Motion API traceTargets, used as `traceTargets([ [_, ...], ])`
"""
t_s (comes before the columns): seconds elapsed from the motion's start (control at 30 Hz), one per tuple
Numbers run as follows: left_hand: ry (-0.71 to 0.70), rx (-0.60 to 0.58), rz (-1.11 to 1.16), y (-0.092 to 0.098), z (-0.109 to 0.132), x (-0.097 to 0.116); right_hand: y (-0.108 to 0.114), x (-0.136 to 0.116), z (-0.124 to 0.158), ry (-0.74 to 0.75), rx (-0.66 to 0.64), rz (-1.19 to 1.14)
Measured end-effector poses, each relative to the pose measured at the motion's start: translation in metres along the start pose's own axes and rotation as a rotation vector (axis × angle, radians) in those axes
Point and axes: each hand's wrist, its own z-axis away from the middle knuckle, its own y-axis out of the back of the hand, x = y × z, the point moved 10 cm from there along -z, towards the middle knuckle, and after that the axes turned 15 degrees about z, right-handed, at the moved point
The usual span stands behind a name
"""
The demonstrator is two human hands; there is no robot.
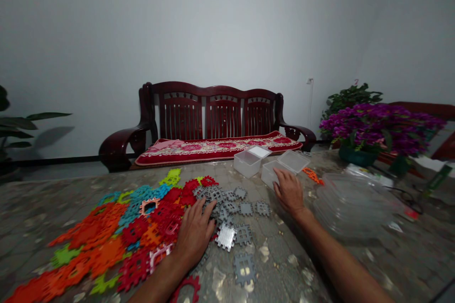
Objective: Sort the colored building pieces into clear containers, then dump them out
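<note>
My left hand (pixel 195 232) lies over the pile, fingers stretched out and slightly apart. Its fingertips touch the grey notched plastic building pieces (pixel 215 194), beside red pieces (pixel 170 215). More grey pieces (pixel 245 265) lie loose to the right of that hand. My right hand (pixel 289 191) is at a clear plastic box (pixel 268 173) with its lid (pixel 294 161) tipped back. The fingers bend over the box's near edge, with the thumb on the outside. What is inside this box is hidden. A second clear box (pixel 246 163) stands open just left of it.
Orange (pixel 106 255), blue (pixel 133 206) and green pieces (pixel 64 254) spread across the table's left. Stacked clear plastic lids or trays (pixel 351 206) lie right of my right arm, near purple flowers (pixel 384 125). Small orange pieces (pixel 313 176) lie behind. A wooden bench (pixel 220 109) stands beyond the table.
</note>
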Motion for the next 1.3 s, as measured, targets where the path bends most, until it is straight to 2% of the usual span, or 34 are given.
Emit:
traceTargets([
  [0.1, 0.006, -0.017, 0.002, -0.001, 0.000, -0.001, -0.018, -0.001, -0.014, 0.023, -0.195, 0.158],
  [0.2, 0.012, -0.037, -0.012, -0.003, 0.000, -0.003, -0.033, 0.015, -0.016, -0.001, -0.331, 0.249],
  [0.43, -0.006, -0.004, -0.014, -0.003, 0.000, -0.002, -0.039, 0.065, -0.010, -0.141, -0.360, 0.338],
  [0.57, -0.004, 0.002, -0.017, -0.004, 0.001, -0.003, -0.032, 0.075, -0.013, -0.217, -0.332, 0.372],
  [0.67, -0.004, -0.010, -0.027, -0.006, 0.000, -0.003, -0.018, 0.052, -0.026, -0.186, -0.187, 0.310],
  [0.77, 0.001, -0.005, -0.023, -0.006, 0.000, -0.004, -0.010, -0.002, -0.043, 0.002, -0.063, 0.138],
  [0.87, 0.003, -0.009, -0.025, -0.006, 0.001, -0.004, -0.017, -0.057, -0.057, 0.189, -0.065, 0.040],
  [0.97, 0.011, -0.010, -0.034, -0.005, 0.001, -0.003, -0.035, -0.086, -0.070, 0.238, -0.160, 0.064],
  [1.03, 0.012, -0.008, -0.039, -0.004, 0.001, -0.002, -0.044, -0.094, -0.077, 0.253, -0.207, 0.083],
  [1.13, 0.000, -0.005, -0.029, -0.005, 0.001, -0.003, -0.050, -0.093, -0.084, 0.252, -0.237, 0.102],
  [1.3, -0.026, 0.011, -0.005, -0.007, 0.002, -0.005, -0.060, -0.062, -0.089, 0.194, -0.271, 0.158],
])
